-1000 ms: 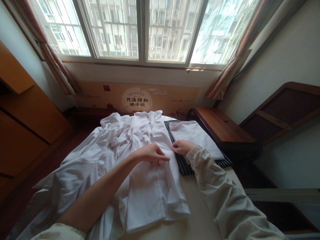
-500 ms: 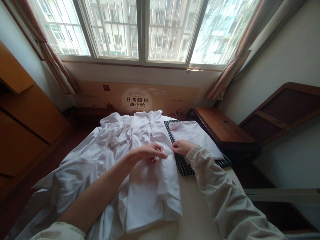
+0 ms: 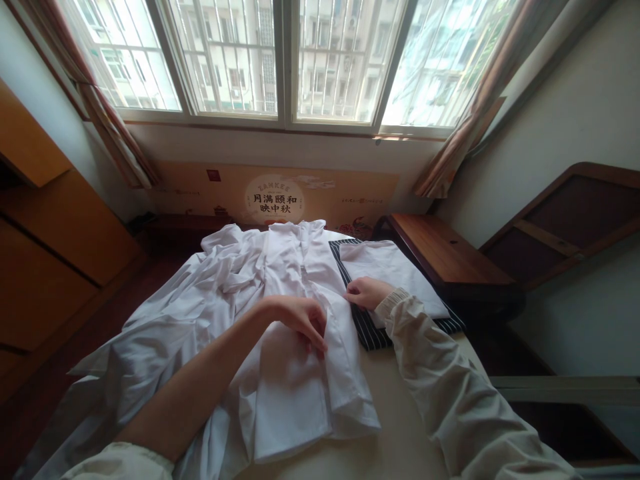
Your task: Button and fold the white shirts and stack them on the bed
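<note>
A white garment (image 3: 293, 393), which looks like a shirt, lies lengthwise in front of me with its right side partly folded over. My left hand (image 3: 303, 321) is on its middle, thumb and fingers pinched on the cloth along a fold. At the garment's right edge, my right hand (image 3: 369, 292) is closed with the fingertips gripping the white cloth. Just beneath and beside that hand lie a folded white cloth (image 3: 395, 263) and, under it, a black cloth with white stripes (image 3: 371, 337). The fingertips of my right hand are partly hidden.
More rumpled white fabric (image 3: 170, 333) spreads to the left, over the edge of the pale tabletop (image 3: 400, 413). A wooden bench (image 3: 445, 250) stands at the right. Beyond are a printed panel (image 3: 200, 193) and a barred window. Wooden cabinets (image 3: 45, 267) line the left.
My left hand has turned downward and come slightly nearer me, now pinching the fold. The garment's lower right corner has shifted right. My right hand stays about where it was.
</note>
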`<control>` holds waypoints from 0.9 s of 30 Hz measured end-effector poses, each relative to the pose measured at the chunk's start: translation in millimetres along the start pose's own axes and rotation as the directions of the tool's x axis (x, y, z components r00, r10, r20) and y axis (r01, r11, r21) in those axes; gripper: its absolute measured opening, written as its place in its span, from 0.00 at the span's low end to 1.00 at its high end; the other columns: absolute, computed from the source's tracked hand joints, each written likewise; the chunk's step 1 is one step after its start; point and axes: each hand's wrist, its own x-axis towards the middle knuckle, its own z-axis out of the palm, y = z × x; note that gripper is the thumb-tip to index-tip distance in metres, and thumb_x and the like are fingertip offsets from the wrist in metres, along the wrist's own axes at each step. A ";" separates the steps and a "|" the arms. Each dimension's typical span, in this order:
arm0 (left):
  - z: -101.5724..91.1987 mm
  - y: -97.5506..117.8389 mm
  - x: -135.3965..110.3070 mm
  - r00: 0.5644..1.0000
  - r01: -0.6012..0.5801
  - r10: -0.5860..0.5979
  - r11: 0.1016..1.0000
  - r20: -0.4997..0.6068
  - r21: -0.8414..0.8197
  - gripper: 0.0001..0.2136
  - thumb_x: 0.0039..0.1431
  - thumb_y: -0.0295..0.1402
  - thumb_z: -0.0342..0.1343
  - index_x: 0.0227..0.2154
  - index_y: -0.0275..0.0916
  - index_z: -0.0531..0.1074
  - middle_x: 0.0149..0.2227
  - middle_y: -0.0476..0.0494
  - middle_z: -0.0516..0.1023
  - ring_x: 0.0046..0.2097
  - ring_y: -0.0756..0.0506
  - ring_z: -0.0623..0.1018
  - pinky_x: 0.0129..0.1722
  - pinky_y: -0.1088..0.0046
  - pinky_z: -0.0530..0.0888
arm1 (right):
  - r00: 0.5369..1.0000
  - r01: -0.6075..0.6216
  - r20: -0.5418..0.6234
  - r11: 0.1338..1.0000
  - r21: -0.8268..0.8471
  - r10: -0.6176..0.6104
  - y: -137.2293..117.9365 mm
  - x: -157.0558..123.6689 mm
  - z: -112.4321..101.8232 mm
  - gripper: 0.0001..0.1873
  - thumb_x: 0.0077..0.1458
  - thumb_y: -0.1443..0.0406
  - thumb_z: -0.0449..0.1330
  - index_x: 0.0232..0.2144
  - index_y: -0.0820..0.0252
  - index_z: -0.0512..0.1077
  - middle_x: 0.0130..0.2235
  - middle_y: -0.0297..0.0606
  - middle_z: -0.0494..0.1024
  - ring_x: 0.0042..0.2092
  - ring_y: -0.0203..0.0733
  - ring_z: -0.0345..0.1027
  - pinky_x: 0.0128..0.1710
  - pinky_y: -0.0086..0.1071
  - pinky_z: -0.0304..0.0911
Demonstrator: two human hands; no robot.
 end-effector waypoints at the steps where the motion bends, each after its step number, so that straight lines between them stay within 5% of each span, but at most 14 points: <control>1: 0.9 -1.8 1.6 1.000 -0.004 0.003 1.000 0.028 0.008 0.23 0.46 0.55 0.77 0.31 0.39 0.85 0.36 0.42 0.88 0.33 0.45 0.83 0.32 0.73 0.77 | 1.000 -0.003 -0.015 0.999 -0.035 0.002 -1.7 -1.1 -1.2 0.17 0.68 0.59 0.59 0.28 0.58 0.78 0.26 0.35 0.80 0.28 0.37 0.71 0.31 0.31 0.56; 6: 4.7 -4.0 6.3 0.999 0.022 -0.028 0.989 0.036 0.147 0.20 0.49 0.52 0.75 0.28 0.39 0.84 0.32 0.42 0.87 0.27 0.48 0.80 0.24 0.76 0.70 | 0.989 -0.071 -0.146 0.969 -0.238 0.037 -11.8 -6.7 -1.7 0.12 0.64 0.57 0.63 0.33 0.56 0.82 0.38 0.41 0.86 0.41 0.45 0.78 0.33 0.33 0.55; 10: 3.7 3.6 -2.5 0.997 0.012 -0.024 0.989 0.079 0.149 0.19 0.51 0.52 0.75 0.31 0.40 0.86 0.34 0.41 0.88 0.29 0.46 0.82 0.25 0.76 0.70 | 0.970 -0.094 -0.243 0.956 -0.278 0.024 -19.3 -10.9 -1.4 0.10 0.62 0.57 0.65 0.34 0.55 0.82 0.40 0.41 0.85 0.42 0.47 0.78 0.35 0.33 0.58; 13: -6.2 3.9 -11.7 0.999 -0.023 0.017 0.990 0.050 0.136 0.19 0.55 0.52 0.72 0.37 0.41 0.86 0.37 0.41 0.88 0.31 0.46 0.83 0.28 0.76 0.72 | 0.943 0.083 -0.291 0.962 -0.261 -0.160 -23.5 -12.3 -2.0 0.07 0.62 0.59 0.66 0.36 0.55 0.81 0.40 0.40 0.84 0.44 0.47 0.77 0.41 0.34 0.63; 16: -24.7 -6.8 -16.0 0.968 -0.114 0.148 0.979 -0.203 0.167 0.19 0.61 0.51 0.67 0.41 0.39 0.85 0.36 0.41 0.87 0.31 0.47 0.82 0.31 0.75 0.74 | 0.892 0.299 -0.263 0.917 -0.265 -0.367 -26.3 -10.1 6.6 0.15 0.61 0.56 0.69 0.46 0.56 0.81 0.52 0.45 0.83 0.55 0.53 0.75 0.54 0.40 0.67; 18: -37.9 -17.8 -14.9 0.827 -0.122 0.259 0.949 -0.499 0.289 0.19 0.66 0.50 0.62 0.42 0.37 0.83 0.34 0.42 0.86 0.32 0.46 0.82 0.34 0.73 0.76 | 0.885 0.338 -0.235 0.902 -0.270 -0.402 -28.1 -6.0 21.6 0.28 0.60 0.50 0.70 0.57 0.56 0.79 0.65 0.49 0.76 0.66 0.60 0.68 0.64 0.47 0.63; 20: -47.8 -29.1 -11.5 0.573 -0.013 0.371 0.896 -0.730 0.444 0.17 0.69 0.46 0.58 0.43 0.38 0.82 0.39 0.41 0.86 0.39 0.44 0.83 0.43 0.70 0.78 | 0.900 0.324 -0.208 0.908 -0.266 -0.382 -31.1 -0.4 42.5 0.40 0.63 0.43 0.65 0.68 0.57 0.71 0.74 0.51 0.64 0.74 0.64 0.56 0.71 0.53 0.56; 22: -52.3 -39.2 -6.8 0.345 0.156 0.478 0.820 -0.808 0.551 0.15 0.70 0.42 0.57 0.49 0.39 0.80 0.52 0.38 0.84 0.53 0.40 0.82 0.57 0.64 0.77 | 0.915 0.294 -0.202 0.921 -0.255 -0.348 -35.9 5.6 64.4 0.48 0.67 0.38 0.56 0.75 0.62 0.60 0.77 0.54 0.55 0.77 0.64 0.48 0.74 0.56 0.49; 23: -52.6 -43.9 -4.1 0.277 0.240 0.517 0.779 -0.810 0.580 0.16 0.70 0.41 0.57 0.54 0.40 0.78 0.60 0.36 0.80 0.61 0.38 0.78 0.64 0.60 0.72 | 0.917 0.281 -0.213 0.926 -0.253 -0.337 -38.9 8.1 73.9 0.50 0.69 0.37 0.51 0.77 0.65 0.55 0.78 0.55 0.51 0.78 0.63 0.45 0.75 0.56 0.46; 25: -50.6 -52.6 1.3 0.237 0.384 0.548 0.706 -0.802 0.595 0.22 0.71 0.41 0.55 0.64 0.40 0.72 0.71 0.35 0.69 0.72 0.36 0.67 0.74 0.54 0.61 | 0.914 0.268 -0.238 0.931 -0.249 -0.327 -45.4 11.4 87.3 0.53 0.70 0.36 0.46 0.78 0.70 0.50 0.79 0.57 0.47 0.79 0.62 0.40 0.76 0.55 0.43; 27: -47.4 -60.3 6.5 0.276 0.480 0.517 0.656 -0.810 0.582 0.27 0.73 0.42 0.51 0.71 0.40 0.65 0.76 0.35 0.61 0.77 0.35 0.59 0.77 0.50 0.52 | 0.912 0.266 -0.251 0.933 -0.245 -0.325 -52.0 11.7 92.4 0.52 0.71 0.37 0.45 0.78 0.72 0.49 0.79 0.59 0.46 0.79 0.61 0.39 0.77 0.54 0.42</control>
